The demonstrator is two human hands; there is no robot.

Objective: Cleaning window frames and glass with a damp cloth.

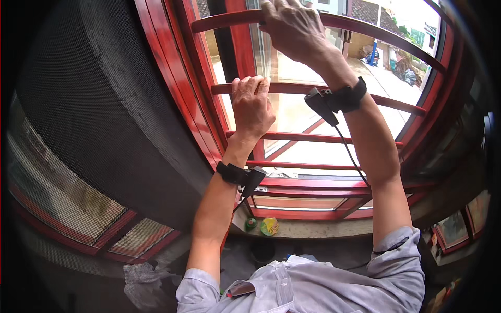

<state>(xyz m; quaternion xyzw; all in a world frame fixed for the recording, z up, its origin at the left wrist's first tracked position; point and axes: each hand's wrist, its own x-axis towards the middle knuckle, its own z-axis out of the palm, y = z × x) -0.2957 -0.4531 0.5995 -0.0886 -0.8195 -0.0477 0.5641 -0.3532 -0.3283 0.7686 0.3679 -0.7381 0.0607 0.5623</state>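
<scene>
A red-framed window [188, 94] with several red horizontal bars stands in front of me. The fingers of my left hand [252, 105] curl over the second bar [297, 89] from the top, near its left end. Higher up, my right hand [295, 33] lies across the top bar [364, 31]. Its fingertips run to the picture's upper edge, so their grip is hidden. Behind the bars, close to both hands, is an upright red sash frame [242, 47] with glass beside it. Black straps with small devices circle my left wrist [235, 172] and right wrist [352, 98].
A dark mesh screen [78, 98] fills the left side. On the sill [313, 230] rest a round green object [251, 223] and a yellow-green round object [269, 226]. A cable [350, 150] hangs from the right wrist device. Outside, bags [407, 76] lie piled in a paved yard.
</scene>
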